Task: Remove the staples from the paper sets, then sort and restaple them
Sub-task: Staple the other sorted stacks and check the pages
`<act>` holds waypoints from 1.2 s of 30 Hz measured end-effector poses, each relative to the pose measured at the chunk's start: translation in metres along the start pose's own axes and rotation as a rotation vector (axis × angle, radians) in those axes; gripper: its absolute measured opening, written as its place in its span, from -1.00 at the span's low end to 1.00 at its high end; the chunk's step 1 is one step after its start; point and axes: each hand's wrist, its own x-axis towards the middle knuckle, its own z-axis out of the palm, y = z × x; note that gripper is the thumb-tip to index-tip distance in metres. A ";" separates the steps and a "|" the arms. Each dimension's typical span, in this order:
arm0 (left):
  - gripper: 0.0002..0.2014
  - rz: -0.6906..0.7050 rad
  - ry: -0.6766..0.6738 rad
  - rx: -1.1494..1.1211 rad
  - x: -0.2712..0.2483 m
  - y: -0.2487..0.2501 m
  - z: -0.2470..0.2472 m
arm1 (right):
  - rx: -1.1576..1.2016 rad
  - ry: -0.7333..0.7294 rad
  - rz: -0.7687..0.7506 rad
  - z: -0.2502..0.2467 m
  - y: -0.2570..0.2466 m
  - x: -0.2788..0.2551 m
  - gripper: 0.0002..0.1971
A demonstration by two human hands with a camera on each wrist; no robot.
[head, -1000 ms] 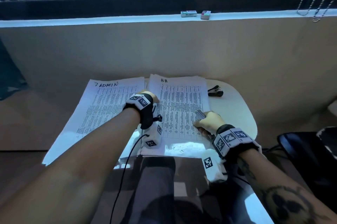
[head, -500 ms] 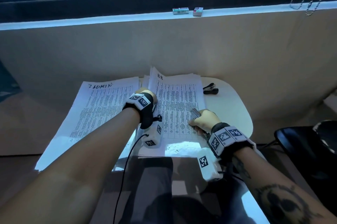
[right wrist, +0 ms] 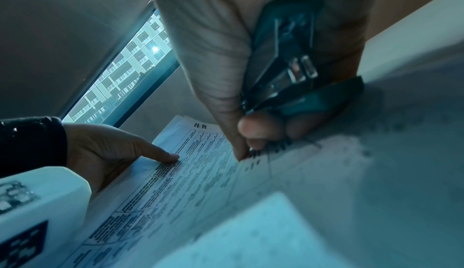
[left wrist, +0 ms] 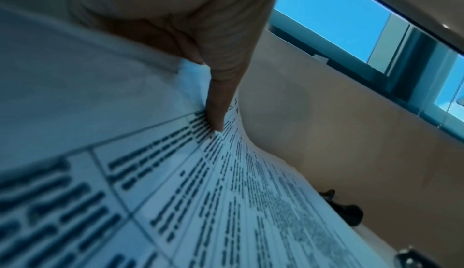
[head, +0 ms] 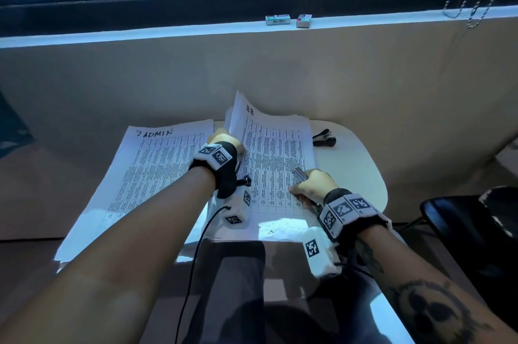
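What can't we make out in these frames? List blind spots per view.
- Left hand: fingers hidden under the lifted edge of the HR stack, every view.
- Staples in that stack: too small, head view; blurred, wrist views.
- Stapler: mostly covered by right hand, head view.
- Two small boxes: labels too small, head view.

Two paper sets on one table (head: pixel 356 164): ADMIN set (head: pixel 157 164) at 9 o'clock, HR set (head: pixel 277 147) at the centre. One stapler (head: pixel 299 174) at 4 o'clock. One remover (head: pixel 324 138) at 2 o'clock. Two boxes at 12 o'clock on one sill (head: pixel 140 32): wider box (head: pixel 277 19), narrower box (head: pixel 303 20). Two hands: left hand (head: pixel 224 139), right hand (head: pixel 314 184).
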 end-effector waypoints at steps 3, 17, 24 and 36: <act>-0.46 -0.022 -0.002 -0.076 -0.001 -0.002 -0.002 | 0.004 -0.003 0.005 -0.001 0.000 0.000 -0.81; -0.63 0.325 0.264 -0.419 -0.024 0.001 0.016 | 0.103 -0.060 0.008 -0.005 0.004 0.003 -0.80; -0.60 0.166 0.106 -0.359 -0.048 -0.003 0.022 | 0.145 -0.049 0.083 -0.005 0.016 0.026 -0.56; -0.72 0.249 -0.203 -0.847 -0.027 -0.037 -0.041 | 0.465 0.460 -0.169 -0.053 -0.015 0.001 -0.84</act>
